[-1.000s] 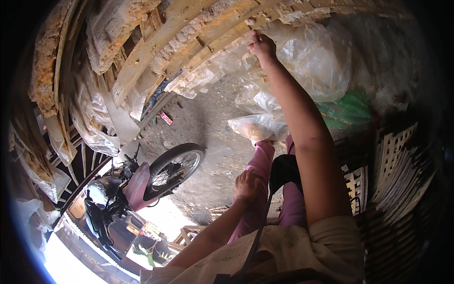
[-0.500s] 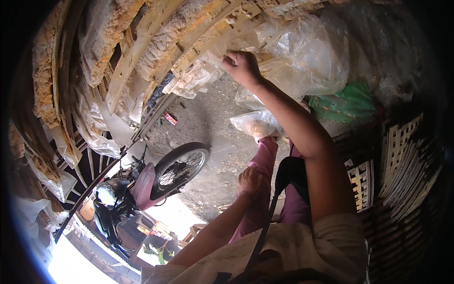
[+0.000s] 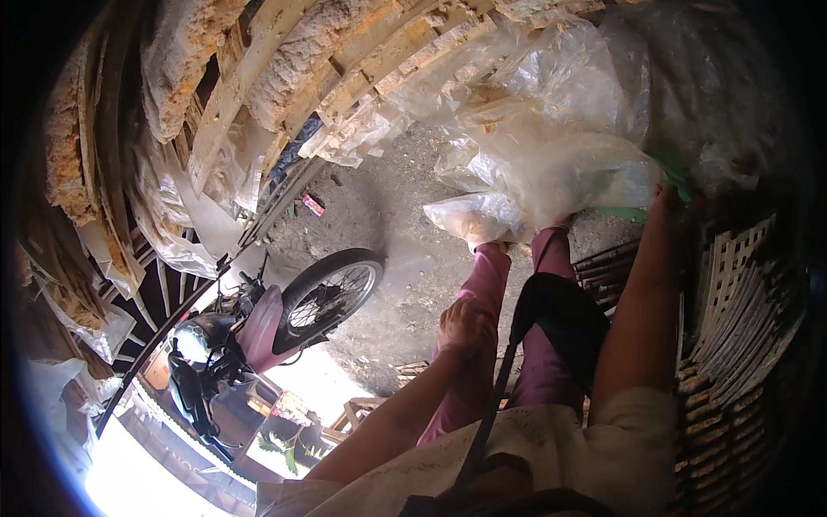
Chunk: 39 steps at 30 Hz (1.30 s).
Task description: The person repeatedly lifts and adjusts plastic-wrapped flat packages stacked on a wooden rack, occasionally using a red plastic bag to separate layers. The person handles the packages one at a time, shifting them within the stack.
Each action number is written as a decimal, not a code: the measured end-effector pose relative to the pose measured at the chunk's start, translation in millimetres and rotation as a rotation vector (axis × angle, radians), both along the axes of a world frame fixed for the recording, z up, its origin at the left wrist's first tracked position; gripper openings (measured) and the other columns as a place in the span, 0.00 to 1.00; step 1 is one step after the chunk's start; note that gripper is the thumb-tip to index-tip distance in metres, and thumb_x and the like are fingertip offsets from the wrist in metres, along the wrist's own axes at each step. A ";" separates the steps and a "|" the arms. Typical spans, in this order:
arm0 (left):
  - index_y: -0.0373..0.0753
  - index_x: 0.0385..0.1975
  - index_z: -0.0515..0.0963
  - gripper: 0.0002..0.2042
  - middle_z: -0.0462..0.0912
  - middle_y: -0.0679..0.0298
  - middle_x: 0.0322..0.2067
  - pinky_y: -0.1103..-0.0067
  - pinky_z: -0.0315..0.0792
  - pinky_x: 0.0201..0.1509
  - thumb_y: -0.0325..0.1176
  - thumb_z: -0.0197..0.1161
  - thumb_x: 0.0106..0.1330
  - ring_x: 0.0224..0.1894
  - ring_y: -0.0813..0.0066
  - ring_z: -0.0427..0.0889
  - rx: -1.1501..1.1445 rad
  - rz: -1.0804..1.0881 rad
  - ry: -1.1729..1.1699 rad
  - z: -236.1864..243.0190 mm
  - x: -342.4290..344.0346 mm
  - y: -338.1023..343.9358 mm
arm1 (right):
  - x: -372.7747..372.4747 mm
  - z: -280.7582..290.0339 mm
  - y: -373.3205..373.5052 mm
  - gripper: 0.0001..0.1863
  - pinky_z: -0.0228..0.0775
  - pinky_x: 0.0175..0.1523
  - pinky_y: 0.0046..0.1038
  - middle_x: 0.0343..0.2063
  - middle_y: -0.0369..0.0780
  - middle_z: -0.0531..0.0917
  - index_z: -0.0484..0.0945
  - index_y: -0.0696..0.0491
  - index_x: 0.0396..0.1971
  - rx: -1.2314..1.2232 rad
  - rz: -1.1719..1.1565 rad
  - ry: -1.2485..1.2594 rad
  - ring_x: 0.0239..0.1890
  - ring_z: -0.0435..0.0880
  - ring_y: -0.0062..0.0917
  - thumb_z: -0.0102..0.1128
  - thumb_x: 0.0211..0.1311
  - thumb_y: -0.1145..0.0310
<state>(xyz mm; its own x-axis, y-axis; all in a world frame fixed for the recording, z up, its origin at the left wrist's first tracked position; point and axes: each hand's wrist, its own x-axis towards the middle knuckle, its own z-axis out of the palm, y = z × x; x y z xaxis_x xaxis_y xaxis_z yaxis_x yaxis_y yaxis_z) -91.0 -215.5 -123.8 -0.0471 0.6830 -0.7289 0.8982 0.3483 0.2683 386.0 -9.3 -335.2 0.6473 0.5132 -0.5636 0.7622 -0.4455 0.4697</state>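
My right hand (image 3: pixel 665 200) reaches out to the far right, small and partly in shadow. Its closed fingers grip the edge of a clear plastic sheet (image 3: pixel 586 177), which stretches across in front of my feet. Behind that sheet, a green plastic bag (image 3: pixel 622 213) is mostly covered. Lower and to the left, my left hand (image 3: pixel 463 326) rests on my pink trouser leg (image 3: pixel 484 280) with nothing in it. A crumpled piece of clear plastic (image 3: pixel 469 220) lies over my left foot.
A motorcycle (image 3: pixel 258 332) stands at left, its wheel towards me. Wooden slats with pale, crusted blocks (image 3: pixel 297 73) curve along the far left. Woven baskets (image 3: pixel 732 319) are stacked at right. A small red packet (image 3: pixel 313 205) lies on the dirt floor (image 3: pixel 379 198).
My right hand has swung from the far middle to the right, drawing the clear plastic sheet across the green bag. My left hand stays on my leg.
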 end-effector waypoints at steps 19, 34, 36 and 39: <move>0.40 0.47 0.65 0.21 0.71 0.56 0.46 0.67 0.57 0.56 0.41 0.54 0.54 0.52 0.60 0.67 -0.078 -0.085 0.034 -32.4 -32.5 -35.1 | -240.2 7.7 221.3 0.17 0.70 0.40 0.27 0.25 0.44 0.81 0.74 0.56 0.38 1.014 -0.090 0.622 0.30 0.80 0.30 0.49 0.51 0.61; 0.36 0.48 0.64 0.23 0.68 0.54 0.50 0.66 0.55 0.59 0.39 0.56 0.53 0.55 0.58 0.64 -0.115 -0.040 0.038 -25.3 -42.8 -14.7 | -375.2 -23.9 236.5 0.19 0.66 0.35 0.30 0.28 0.37 0.81 0.75 0.53 0.24 0.843 -1.064 1.420 0.29 0.77 0.23 0.58 0.52 0.50; 0.37 0.48 0.64 0.23 0.68 0.54 0.49 0.65 0.55 0.58 0.39 0.56 0.53 0.54 0.58 0.64 -0.123 -0.062 0.042 -10.1 -32.1 10.5 | -370.0 -36.1 223.8 0.17 0.66 0.32 0.28 0.24 0.37 0.81 0.75 0.54 0.22 0.879 -0.564 1.245 0.26 0.77 0.23 0.58 0.53 0.53; 0.40 0.48 0.64 0.21 0.69 0.55 0.48 0.64 0.55 0.57 0.39 0.54 0.54 0.54 0.58 0.65 -0.135 -0.080 0.013 1.0 -27.0 24.6 | -354.5 -9.7 181.8 0.15 0.68 0.32 0.27 0.19 0.41 0.80 0.75 0.57 0.21 0.697 -0.170 1.110 0.23 0.78 0.27 0.57 0.53 0.58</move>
<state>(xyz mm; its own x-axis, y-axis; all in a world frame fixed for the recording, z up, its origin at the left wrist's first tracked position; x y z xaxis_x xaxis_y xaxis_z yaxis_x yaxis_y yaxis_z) -118.0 -190.9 -122.8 -0.0065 0.5808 -0.8140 0.9276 0.3075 0.2120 31.5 172.5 -344.9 0.1010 0.8686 -0.4852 0.5018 -0.4656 -0.7290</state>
